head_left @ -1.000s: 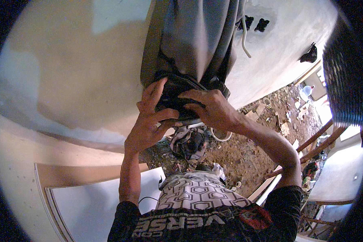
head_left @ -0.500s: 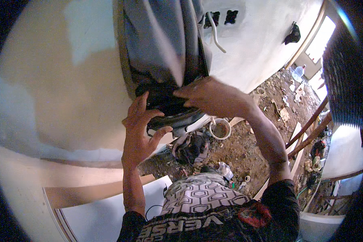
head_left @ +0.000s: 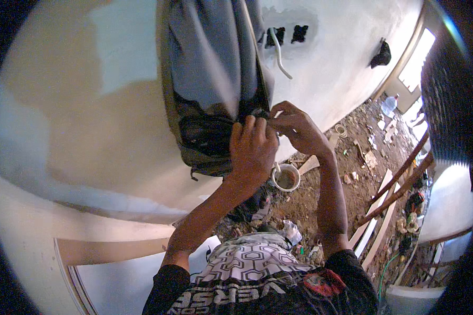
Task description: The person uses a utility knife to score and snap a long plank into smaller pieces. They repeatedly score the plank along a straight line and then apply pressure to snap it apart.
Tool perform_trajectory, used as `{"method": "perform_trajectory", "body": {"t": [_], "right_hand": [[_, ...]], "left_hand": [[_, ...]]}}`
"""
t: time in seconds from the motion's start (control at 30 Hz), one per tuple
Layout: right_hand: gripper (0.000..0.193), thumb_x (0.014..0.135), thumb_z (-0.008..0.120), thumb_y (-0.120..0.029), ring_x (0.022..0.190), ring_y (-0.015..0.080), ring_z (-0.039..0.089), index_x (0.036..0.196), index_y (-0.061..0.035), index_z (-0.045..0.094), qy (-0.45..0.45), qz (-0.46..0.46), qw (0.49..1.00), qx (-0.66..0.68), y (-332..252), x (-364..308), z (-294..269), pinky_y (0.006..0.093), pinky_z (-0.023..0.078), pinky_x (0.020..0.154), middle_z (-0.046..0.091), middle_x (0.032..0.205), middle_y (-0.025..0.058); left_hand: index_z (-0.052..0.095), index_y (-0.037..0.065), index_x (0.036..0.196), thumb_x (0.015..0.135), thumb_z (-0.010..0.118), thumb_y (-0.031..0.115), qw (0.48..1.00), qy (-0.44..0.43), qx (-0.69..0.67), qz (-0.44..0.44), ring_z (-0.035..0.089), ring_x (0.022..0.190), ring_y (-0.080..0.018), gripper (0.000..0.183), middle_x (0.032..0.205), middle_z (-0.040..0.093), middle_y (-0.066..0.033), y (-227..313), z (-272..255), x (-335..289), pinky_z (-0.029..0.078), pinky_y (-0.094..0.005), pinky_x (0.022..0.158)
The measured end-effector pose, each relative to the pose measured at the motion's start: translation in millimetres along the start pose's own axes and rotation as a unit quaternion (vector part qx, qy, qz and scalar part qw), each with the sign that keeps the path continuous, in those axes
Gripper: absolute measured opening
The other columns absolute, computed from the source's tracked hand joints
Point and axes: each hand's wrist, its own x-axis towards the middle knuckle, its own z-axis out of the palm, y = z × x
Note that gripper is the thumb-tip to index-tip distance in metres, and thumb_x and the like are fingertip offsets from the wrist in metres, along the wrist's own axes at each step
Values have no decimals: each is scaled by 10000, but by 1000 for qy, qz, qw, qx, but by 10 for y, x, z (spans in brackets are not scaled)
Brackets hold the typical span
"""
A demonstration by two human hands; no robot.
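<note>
A grey and black backpack [head_left: 210, 68] hangs against the wall in front of me, its darker lower pocket [head_left: 205, 134] at the bottom. The fingers of my left hand [head_left: 253, 152] are curled over the bag's lower right side. Close beside it, my right hand [head_left: 302, 131] is bent in a pinch at the same edge. Whatever small part sits between its fingertips is hidden. Both hands meet at this corner, nearly touching each other.
A white bucket [head_left: 286, 177] stands on the littered dirt floor below the bag. A pale conduit [head_left: 279, 55] sticks out from the wall beside dark socket holes. Planks [head_left: 376, 226] and wooden poles [head_left: 399, 181] lie to the right. A clear bottle [head_left: 389, 106] is farther off.
My left hand has moved right, from open at the bag's bottom to gripping its right side. My right hand has drawn back to that edge, and the lower pocket is more exposed.
</note>
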Motion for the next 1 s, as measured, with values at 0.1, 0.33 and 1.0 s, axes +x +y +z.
{"method": "perform_trajectory", "body": {"t": [0.1, 0.33, 1.0], "right_hand": [[331, 782, 554, 162, 967, 261, 649, 994, -36, 712, -16, -36, 999, 29, 129, 9, -65, 331, 570, 796, 581, 1139, 120], [273, 790, 674, 66, 1004, 272, 640, 990, -109, 737, 7, -52, 999, -13, 166, 171, -115, 361, 557, 803, 617, 1108, 108], [310, 911, 689, -194, 818, 249, 647, 1217, -144, 677, 222, -60, 970, -75, 22, -216, -60, 372, 535, 751, 666, 1066, 126]], "left_hand": [[655, 80, 764, 726, 653, 183, 999, 34, -16, -2, 555, 938, -255, 110, 853, 572, -72, 52, 52, 48, 427, -417, 797], [563, 134, 734, 756, 663, 196, 993, 77, -10, -89, 562, 884, -239, 120, 804, 541, -54, -48, 48, -2, 382, -426, 718], [614, -10, 1088, 787, 841, 323, 915, 319, 29, -243, 562, 891, -234, 503, 1035, 588, -131, -1438, -563, -735, 467, -367, 775]]}}
